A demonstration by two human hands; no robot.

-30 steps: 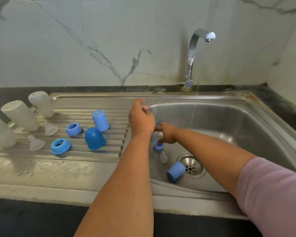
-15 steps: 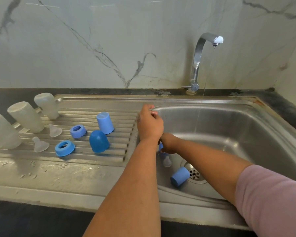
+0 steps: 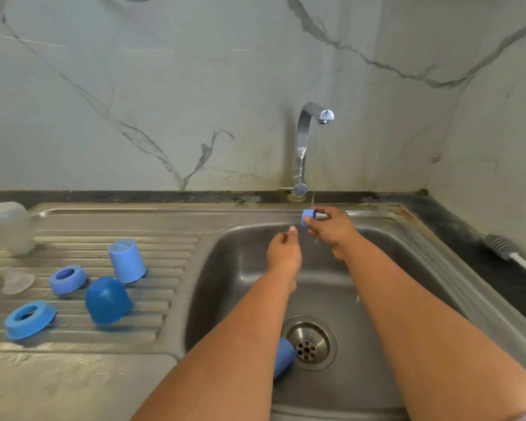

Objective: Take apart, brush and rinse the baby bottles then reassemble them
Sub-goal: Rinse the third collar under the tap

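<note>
Right hand point(image 3: 331, 229) pinches a small blue plastic collar ring point(image 3: 308, 217) under the tap's thin stream point(image 3: 316, 165); left hand point(image 3: 283, 253), loosely curled, holds nothing; a blue cap point(image 3: 283, 357) lies in the steel sink basin point(image 3: 225, 268).

Grey-veined marble wall point(image 3: 134, 86), dark stained counter strip point(image 3: 164, 196).

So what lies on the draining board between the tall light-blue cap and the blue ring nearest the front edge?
In the head view, the dark blue domed cap sits between the tall light-blue cap and the front blue ring, with the second blue ring just left of that line.
</note>
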